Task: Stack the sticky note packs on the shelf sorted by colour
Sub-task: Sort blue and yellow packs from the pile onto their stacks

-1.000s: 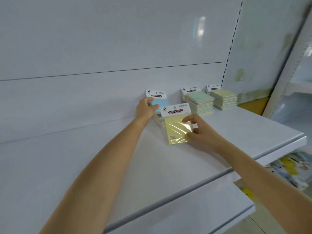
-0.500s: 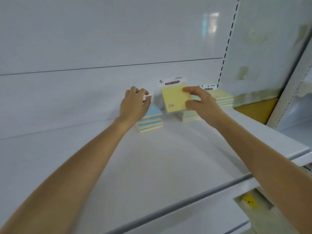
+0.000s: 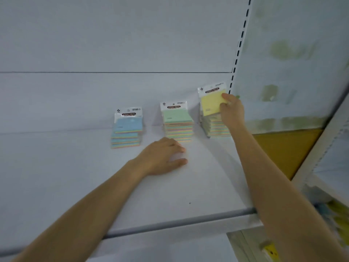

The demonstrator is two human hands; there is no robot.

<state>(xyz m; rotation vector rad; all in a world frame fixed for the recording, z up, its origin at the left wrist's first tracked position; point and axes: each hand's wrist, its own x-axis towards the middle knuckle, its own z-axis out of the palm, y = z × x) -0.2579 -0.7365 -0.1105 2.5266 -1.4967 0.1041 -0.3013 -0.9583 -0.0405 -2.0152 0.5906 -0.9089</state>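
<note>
Three stacks of sticky note packs stand along the back of the white shelf (image 3: 94,186): a blue-topped stack (image 3: 127,129) at the left, a green-topped stack (image 3: 177,121) in the middle and a yellow stack (image 3: 214,127) at the right. My right hand (image 3: 231,110) pinches a yellow pack (image 3: 211,102) by its right edge and holds it tilted just above the yellow stack. My left hand (image 3: 164,156) rests palm down on the shelf in front of the green stack, fingers loose, holding nothing.
The white back panel (image 3: 113,44) rises behind the stacks. A slotted upright (image 3: 239,44) and a stained side panel (image 3: 292,72) bound the shelf at the right. Beyond the shelf's front lip (image 3: 170,224), blurred coloured goods (image 3: 332,214) lie lower right.
My right hand carried the yellow pack rightward, from over the green stack to above the yellow stack. My left hand left the blue stack and came down onto the shelf.
</note>
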